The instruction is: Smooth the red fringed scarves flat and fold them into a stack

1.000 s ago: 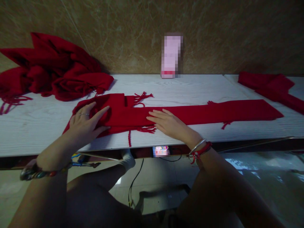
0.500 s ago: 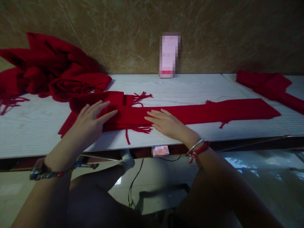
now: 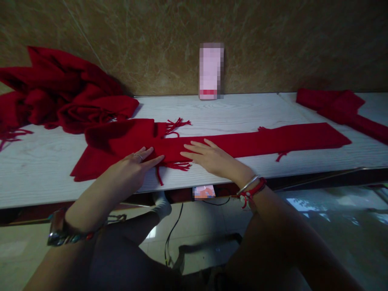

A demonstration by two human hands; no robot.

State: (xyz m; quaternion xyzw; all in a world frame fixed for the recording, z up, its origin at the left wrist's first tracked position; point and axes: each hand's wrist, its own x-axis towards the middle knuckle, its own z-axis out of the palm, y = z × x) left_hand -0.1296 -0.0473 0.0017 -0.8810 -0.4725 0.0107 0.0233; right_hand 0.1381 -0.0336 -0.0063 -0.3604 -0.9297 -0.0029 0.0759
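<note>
The counter (image 3: 27, 169) has a white, wood-grained top, and it runs across the whole view in front of a brown marbled wall (image 3: 151, 60). At the left, a loose heap of red fringed cloth (image 3: 69, 97) lies crumpled on this top, near the wall. Just in front of it begins the red scarf (image 3: 245, 144), which lies on the counter: its left part is wider and layered, with fringe (image 3: 179, 124) coming out at the far and near sides, and from there it goes to the right as a long, narrow, flat strip. Behind the middle of the strip, a pink rectangular object (image 3: 209, 72) stands at the wall; its details are blurred. At the far right, another red cloth (image 3: 333, 107) lies near the wall, apart from the strip. Below the counter, one can see a foot in a sock (image 3: 162, 205) and a black cable (image 3: 173, 227) over the pale tiled floor (image 3: 200, 222). The left hand (image 3: 131, 169), which wears a ring, rests with the palm down and the fingers spread on the near side of the scarf. The right hand (image 3: 210, 159) lies further right on the strip, also palm down, its fingers stretched and pointing to the left. Both hands are unclenched, and neither grasps the cloth.
</note>
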